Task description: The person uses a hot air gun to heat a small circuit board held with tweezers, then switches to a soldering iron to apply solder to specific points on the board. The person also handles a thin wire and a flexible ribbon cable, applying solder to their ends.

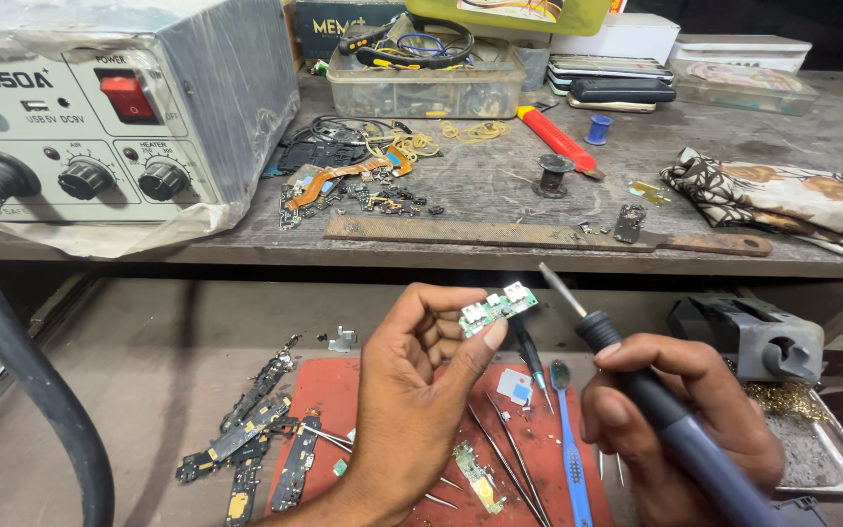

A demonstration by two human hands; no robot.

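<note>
My left hand (412, 390) pinches a small green circuit board (498, 307) with silver connectors between thumb and fingers, held up above a red work mat (334, 390). My right hand (680, 425) grips a soldering iron (636, 381) by its dark and blue handle. Its metal tip points up and left, close to the right end of the small board without touching it. On the mat lie tweezers, a blue brush (570, 449), a screwdriver (534, 361) and another green board (477, 476).
A hot-air rework station (119, 107) with a thick black hose (12, 332) stands at the left. The raised shelf carries a metal file (539, 234), loose phone parts (343, 185), a clear parts box (421, 83) and a patterned cloth (782, 200). Stripped boards (246, 439) lie left of the mat.
</note>
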